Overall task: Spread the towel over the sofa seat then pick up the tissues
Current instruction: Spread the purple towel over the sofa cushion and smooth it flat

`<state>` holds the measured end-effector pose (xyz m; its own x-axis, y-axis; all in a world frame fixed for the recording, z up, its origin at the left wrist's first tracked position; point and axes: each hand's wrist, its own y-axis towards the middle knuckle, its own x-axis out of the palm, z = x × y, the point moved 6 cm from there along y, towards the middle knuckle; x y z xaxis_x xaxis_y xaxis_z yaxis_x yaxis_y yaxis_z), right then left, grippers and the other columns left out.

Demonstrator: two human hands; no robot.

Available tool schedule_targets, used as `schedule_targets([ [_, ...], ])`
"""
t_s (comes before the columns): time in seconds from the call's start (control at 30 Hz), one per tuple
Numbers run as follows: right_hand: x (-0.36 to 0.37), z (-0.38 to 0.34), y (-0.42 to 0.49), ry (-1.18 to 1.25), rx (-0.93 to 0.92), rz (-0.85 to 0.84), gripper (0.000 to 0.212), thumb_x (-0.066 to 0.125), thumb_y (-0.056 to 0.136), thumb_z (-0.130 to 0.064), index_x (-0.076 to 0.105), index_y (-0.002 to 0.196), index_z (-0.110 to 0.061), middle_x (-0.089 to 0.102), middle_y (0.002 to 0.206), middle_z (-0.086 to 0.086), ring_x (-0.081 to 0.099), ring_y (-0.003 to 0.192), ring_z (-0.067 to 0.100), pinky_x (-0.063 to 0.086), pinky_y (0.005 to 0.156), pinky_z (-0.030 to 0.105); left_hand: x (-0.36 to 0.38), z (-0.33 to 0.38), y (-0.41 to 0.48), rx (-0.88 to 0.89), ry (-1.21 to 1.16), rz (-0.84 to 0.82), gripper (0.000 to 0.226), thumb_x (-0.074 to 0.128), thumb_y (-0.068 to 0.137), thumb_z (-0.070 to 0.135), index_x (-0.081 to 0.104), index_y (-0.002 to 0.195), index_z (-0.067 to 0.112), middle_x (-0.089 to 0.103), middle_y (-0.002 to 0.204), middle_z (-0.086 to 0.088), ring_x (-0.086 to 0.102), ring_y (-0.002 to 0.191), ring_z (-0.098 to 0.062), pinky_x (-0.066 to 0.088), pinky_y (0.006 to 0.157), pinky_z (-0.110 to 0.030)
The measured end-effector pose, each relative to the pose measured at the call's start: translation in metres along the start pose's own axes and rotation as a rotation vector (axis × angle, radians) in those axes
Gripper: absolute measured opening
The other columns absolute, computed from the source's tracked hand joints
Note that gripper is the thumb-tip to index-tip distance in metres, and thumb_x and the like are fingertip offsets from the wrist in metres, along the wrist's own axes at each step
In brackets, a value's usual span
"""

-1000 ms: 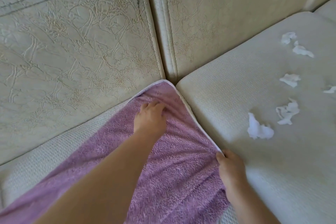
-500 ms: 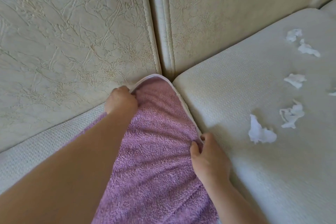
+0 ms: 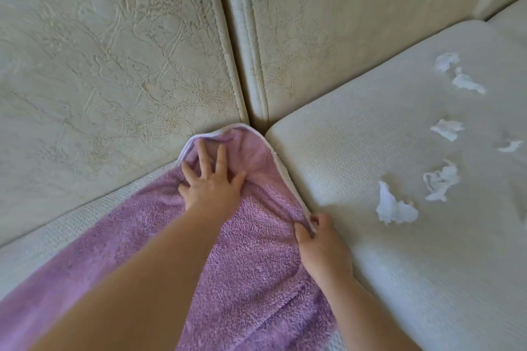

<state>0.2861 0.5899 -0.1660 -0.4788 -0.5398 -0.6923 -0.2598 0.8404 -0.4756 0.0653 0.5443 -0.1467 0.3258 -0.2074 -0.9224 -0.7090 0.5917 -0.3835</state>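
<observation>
Towel [image 3: 256,265], purple with white trim, lies on the left seat cushion [image 3: 57,231]. Its long axis runs from the lower left of the frame up to the centre, and its far corner is pushed into the notch where the two backrests [image 3: 114,65] meet.

Left hand [image 3: 212,185]: fingers straight and spread, flat on the towel just short of that corner, pressing the pile down. It grips nothing.

Right hand [image 3: 322,245]: curled, thumb and fingers pinching the towel's white right edge, right at the seam with the right cushion [image 3: 370,137].

Tissues: six crumpled white scraps, all on the right cushion. They are strung from centre right to the upper right of the frame, none touching the towel.
- Nearest scrap [image 3: 395,208] is right of the right hand, with bare cushion between.
- Next scrap [image 3: 440,181] is just beyond it.
- Farthest scrap [image 3: 446,61] is well apart, at upper right.

Judgement: spreading is nearly finished at this end, and tissue pickup has not begun. The right hand is clearly nearer the tissues, while the left would have to cross over.

Hard to see:
- The towel's near end is cut off at the bottom and left edges, so its full coverage is unknown.
- The left forearm hides a strip of towel.
- The right fingertips are tucked under the hem.
- A small scrap [image 3: 510,146] near the right edge is blurred, and more may lie outside the frame.
</observation>
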Motion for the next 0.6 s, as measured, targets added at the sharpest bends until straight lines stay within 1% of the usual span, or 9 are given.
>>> schedule_targets([
  [0.13, -0.013, 0.018, -0.014, 0.146, 0.079, -0.060, 0.023, 0.053, 0.093, -0.036, 0.046, 0.101, -0.015, 0.058, 0.075, -0.004, 0.051, 0.059, 0.012, 0.038, 0.052, 0.026, -0.009, -0.028, -0.015, -0.012, 0.070, -0.046, 0.076, 0.030, 0.093, 0.058, -0.009, 0.150, 0.026, 0.009, 0.158, -0.003, 0.007, 0.144, -0.030, 0.027, 0.106, -0.054],
  [0.17, -0.016, 0.022, -0.020, 0.196, 0.100, -0.073, 0.024, 0.055, 0.092, -0.036, 0.046, 0.097, -0.014, 0.054, 0.070, -0.005, 0.048, 0.057, 0.009, 0.035, 0.049, 0.025, -0.013, -0.033, -0.019, -0.038, 0.121, -0.072, 0.075, 0.033, 0.093, 0.056, -0.002, 0.150, 0.023, 0.016, 0.156, -0.004, 0.012, 0.143, -0.029, 0.029, 0.105, -0.054],
  [0.23, -0.022, 0.028, -0.032, 0.350, 0.139, -0.121, 0.028, 0.061, 0.088, -0.039, 0.048, 0.086, -0.014, 0.050, 0.066, -0.004, 0.047, 0.056, 0.011, 0.033, 0.049, 0.025, -0.024, -0.035, -0.034, -0.063, 0.230, -0.082, 0.063, 0.035, 0.095, 0.052, 0.023, 0.146, 0.018, 0.030, 0.149, -0.007, 0.023, 0.139, -0.029, 0.033, 0.103, -0.051],
  [0.3, -0.023, 0.027, -0.043, 0.487, 0.164, -0.205, 0.034, 0.072, 0.078, -0.040, 0.054, 0.081, -0.011, 0.058, 0.071, 0.004, 0.058, 0.064, 0.020, 0.041, 0.057, 0.030, -0.034, -0.026, -0.057, 0.021, 0.182, 0.015, 0.045, 0.041, 0.096, 0.041, 0.041, 0.137, 0.022, 0.044, 0.136, -0.005, 0.038, 0.129, -0.027, 0.042, 0.097, -0.045],
  [0.37, -0.017, 0.032, -0.051, 0.542, 0.208, -0.295, 0.045, 0.081, 0.060, -0.040, 0.063, 0.088, -0.010, 0.069, 0.087, 0.014, 0.067, 0.082, 0.031, 0.051, 0.070, 0.039, -0.032, -0.009, -0.090, 0.196, 0.003, 0.108, 0.029, 0.044, 0.095, 0.031, 0.053, 0.122, 0.026, 0.054, 0.120, 0.001, 0.051, 0.114, -0.022, 0.052, 0.087, -0.038],
  [0.4, -0.016, 0.037, -0.060, 0.573, 0.243, -0.342, 0.046, 0.082, 0.057, -0.035, 0.065, 0.091, -0.009, 0.070, 0.092, 0.017, 0.068, 0.086, 0.034, 0.053, 0.074, 0.041, -0.026, 0.001, -0.116, 0.286, -0.084, 0.103, 0.022, 0.044, 0.095, 0.033, 0.057, 0.110, 0.024, 0.056, 0.109, 0.004, 0.057, 0.103, -0.019, 0.054, 0.080, -0.036],
  [0.47, -0.016, 0.037, -0.071, 0.633, 0.291, -0.403, 0.029, 0.076, 0.071, -0.014, 0.063, 0.096, -0.005, 0.069, 0.093, 0.017, 0.067, 0.081, 0.032, 0.051, 0.072, 0.038, -0.005, 0.017, -0.164, 0.400, -0.173, 0.030, 0.026, 0.045, 0.092, 0.044, 0.059, 0.090, 0.022, 0.059, 0.093, 0.009, 0.062, 0.081, -0.015, 0.054, 0.068, -0.032],
  [0.53, -0.018, 0.044, -0.082, 0.674, 0.344, -0.434, 0.015, 0.062, 0.085, -0.002, 0.057, 0.099, -0.004, 0.064, 0.092, 0.015, 0.061, 0.074, 0.024, 0.049, 0.067, 0.034, 0.022, 0.028, -0.210, 0.472, -0.197, -0.045, 0.039, 0.044, 0.082, 0.059, 0.058, 0.076, 0.023, 0.063, 0.081, 0.010, 0.064, 0.068, -0.012, 0.050, 0.053, -0.025],
  [0.6, -0.021, 0.048, -0.088, 0.687, 0.352, -0.420, 0.014, 0.057, 0.088, 0.001, 0.054, 0.101, -0.004, 0.061, 0.094, 0.017, 0.058, 0.072, 0.022, 0.051, 0.063, 0.032, 0.043, 0.036, -0.243, 0.498, -0.125, -0.127, 0.047, 0.041, 0.072, 0.069, 0.058, 0.079, 0.025, 0.061, 0.080, 0.011, 0.063, 0.069, -0.010, 0.046, 0.052, -0.023],
])
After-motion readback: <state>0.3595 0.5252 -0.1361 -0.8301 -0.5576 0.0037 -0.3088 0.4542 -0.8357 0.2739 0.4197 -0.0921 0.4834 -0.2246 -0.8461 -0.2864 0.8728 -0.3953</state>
